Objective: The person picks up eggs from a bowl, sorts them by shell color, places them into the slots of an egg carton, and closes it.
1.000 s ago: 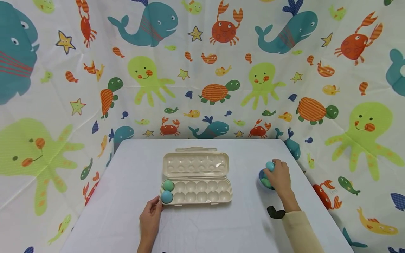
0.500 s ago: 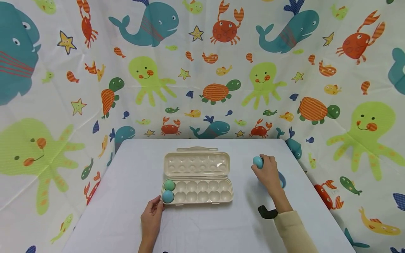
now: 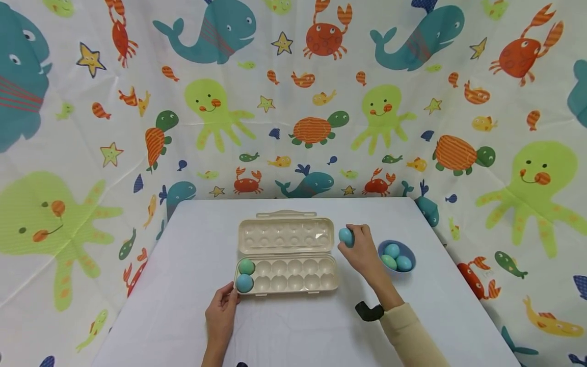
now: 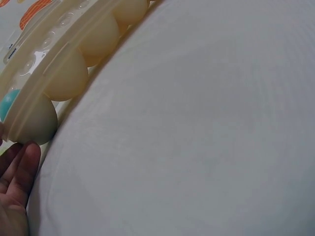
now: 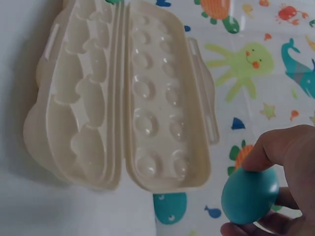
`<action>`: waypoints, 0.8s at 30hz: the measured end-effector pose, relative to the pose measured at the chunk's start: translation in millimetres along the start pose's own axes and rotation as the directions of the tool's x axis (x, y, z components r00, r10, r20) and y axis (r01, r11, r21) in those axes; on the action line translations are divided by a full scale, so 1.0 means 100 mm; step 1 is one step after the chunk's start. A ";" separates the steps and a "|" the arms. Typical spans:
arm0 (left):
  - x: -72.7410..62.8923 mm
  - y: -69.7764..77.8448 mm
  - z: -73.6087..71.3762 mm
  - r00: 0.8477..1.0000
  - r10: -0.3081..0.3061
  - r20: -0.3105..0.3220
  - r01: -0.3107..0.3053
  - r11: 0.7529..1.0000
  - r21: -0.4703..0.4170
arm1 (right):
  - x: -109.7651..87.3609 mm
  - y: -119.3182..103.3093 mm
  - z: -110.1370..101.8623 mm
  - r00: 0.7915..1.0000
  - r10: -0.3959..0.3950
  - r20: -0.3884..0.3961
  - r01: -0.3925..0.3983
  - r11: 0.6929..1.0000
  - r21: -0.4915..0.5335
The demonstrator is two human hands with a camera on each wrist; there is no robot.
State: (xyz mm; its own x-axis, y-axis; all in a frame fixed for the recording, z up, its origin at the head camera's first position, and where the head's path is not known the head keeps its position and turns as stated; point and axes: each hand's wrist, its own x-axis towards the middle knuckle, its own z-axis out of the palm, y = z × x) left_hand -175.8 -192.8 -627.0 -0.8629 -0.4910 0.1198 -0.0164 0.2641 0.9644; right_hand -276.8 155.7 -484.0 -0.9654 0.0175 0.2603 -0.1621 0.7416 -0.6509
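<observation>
My right hand (image 3: 359,250) pinches a blue egg (image 3: 346,236) in the air, just right of the carton's lid; the right wrist view shows thumb and fingers around the egg (image 5: 249,195). A beige egg carton (image 3: 295,283) lies open mid-table. In its left end sit a green egg (image 3: 246,266) behind and a blue egg (image 3: 245,284) in front. My left hand (image 3: 221,313) holds the carton's left front corner; in the left wrist view its fingers (image 4: 27,169) touch the carton's end, the thumb mostly out of frame.
A blue bowl (image 3: 409,250) stands right of the right forearm, holding two blue eggs (image 3: 403,263) and a green egg (image 3: 389,262). A white cloth covers the table (image 3: 284,331). Behind it hangs a sea-animal curtain (image 3: 275,178).
My right hand has lifted the blue egg out of the bowl and carried it left toward the carton, uncovering the bowl. My left hand has stayed at the carton's corner.
</observation>
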 end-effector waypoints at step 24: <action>0.00 -0.03 0.02 1.000 0.000 -0.013 0.000 1.000 -0.007 | -0.32 -0.55 1.08 0.943 -0.285 0.173 0.261 0.954 0.150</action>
State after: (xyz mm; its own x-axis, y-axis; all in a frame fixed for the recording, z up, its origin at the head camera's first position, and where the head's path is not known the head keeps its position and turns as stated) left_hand -177.2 -192.0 -629.9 -0.8564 -0.5014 0.1231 -0.0125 0.2586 0.9659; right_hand -258.6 42.3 -533.5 -0.8991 -0.3110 0.3080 -0.4373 0.6110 -0.6598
